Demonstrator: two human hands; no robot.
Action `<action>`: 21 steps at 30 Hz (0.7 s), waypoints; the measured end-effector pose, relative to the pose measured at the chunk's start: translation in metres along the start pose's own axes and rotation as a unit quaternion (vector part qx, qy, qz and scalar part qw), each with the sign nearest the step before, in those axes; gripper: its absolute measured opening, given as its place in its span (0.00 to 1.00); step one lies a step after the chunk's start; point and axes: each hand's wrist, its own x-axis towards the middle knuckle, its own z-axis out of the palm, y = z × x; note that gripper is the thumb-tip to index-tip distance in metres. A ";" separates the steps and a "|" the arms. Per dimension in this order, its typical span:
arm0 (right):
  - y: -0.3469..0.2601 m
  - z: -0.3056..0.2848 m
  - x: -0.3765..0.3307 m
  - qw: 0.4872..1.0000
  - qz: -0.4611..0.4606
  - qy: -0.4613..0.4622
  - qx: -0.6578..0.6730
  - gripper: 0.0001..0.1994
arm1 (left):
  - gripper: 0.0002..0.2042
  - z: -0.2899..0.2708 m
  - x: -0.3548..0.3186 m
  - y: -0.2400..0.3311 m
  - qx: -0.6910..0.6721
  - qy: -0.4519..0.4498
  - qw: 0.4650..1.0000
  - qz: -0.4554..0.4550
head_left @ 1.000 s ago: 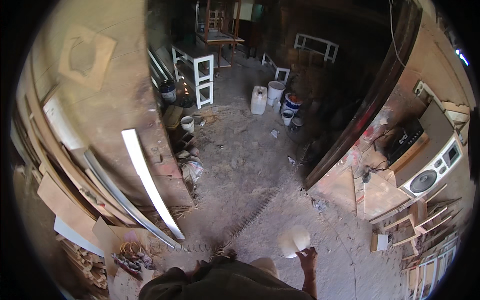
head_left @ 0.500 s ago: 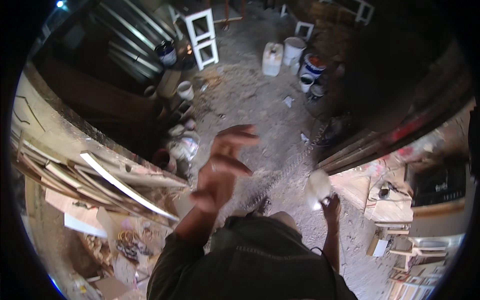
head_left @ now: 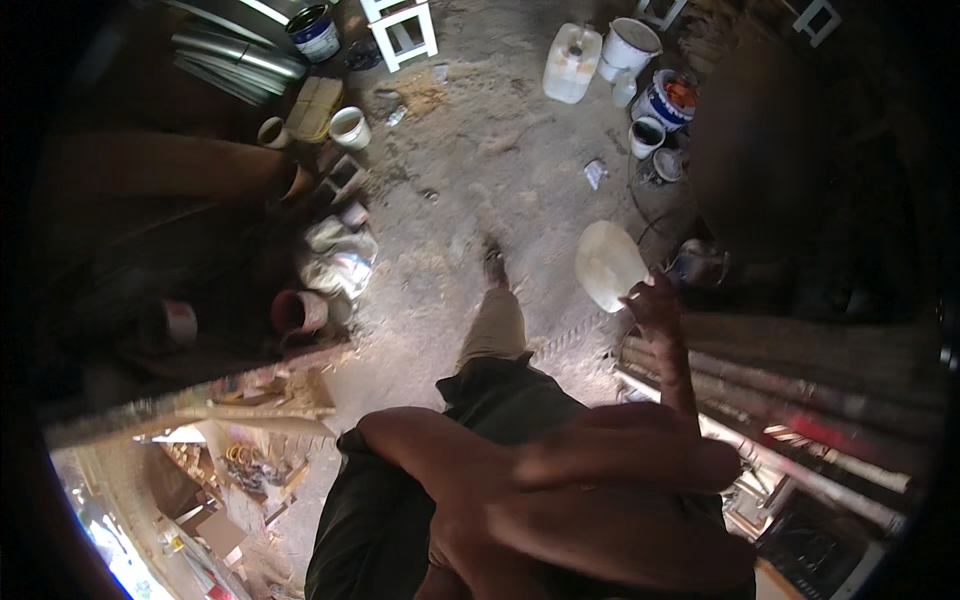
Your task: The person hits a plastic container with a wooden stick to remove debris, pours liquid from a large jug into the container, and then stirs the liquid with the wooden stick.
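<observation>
The fingers of the right hand (head_left: 655, 305) are pinched on the near edge of a pale, rounded container (head_left: 608, 262), which we find on the near side of the white jerrycan (head_left: 573, 63), slightly to its right. The left hand (head_left: 590, 490), much nearer to us than the jerrycan, is blurred; its fingers stretch rightward across the torso, and we cannot tell whether they hold anything. Farther out, we note a trousered leg (head_left: 495, 325) on the near side of the jerrycan, a little to its left. Just beside the jerrycan, on its right, we see a white bucket (head_left: 632, 48); beyond that bucket, nearer to us, stands a blue-and-white bucket (head_left: 660, 105) with orange matter inside. Well to the left of the jerrycan, we mark a small white pail (head_left: 350, 130) and, farther left, a dark-mouthed blue-and-white can (head_left: 315, 40).
</observation>
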 end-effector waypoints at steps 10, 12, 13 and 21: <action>0.024 -0.058 0.236 0.987 0.097 -0.098 0.089 0.12 | 0.50 -0.213 0.141 -0.227 -0.349 0.287 0.844 -0.290; 0.039 -0.063 0.281 0.981 0.102 -0.094 0.132 0.13 | 0.48 -0.232 0.157 -0.260 -0.325 0.291 0.845 -0.310; 0.052 -0.059 0.297 0.981 0.106 -0.105 0.127 0.15 | 0.48 -0.245 0.161 -0.278 -0.285 0.287 0.854 -0.328; 0.178 -0.018 0.491 0.912 0.024 -0.227 0.341 0.15 | 0.44 -0.349 0.166 -0.437 0.065 0.059 0.865 -0.493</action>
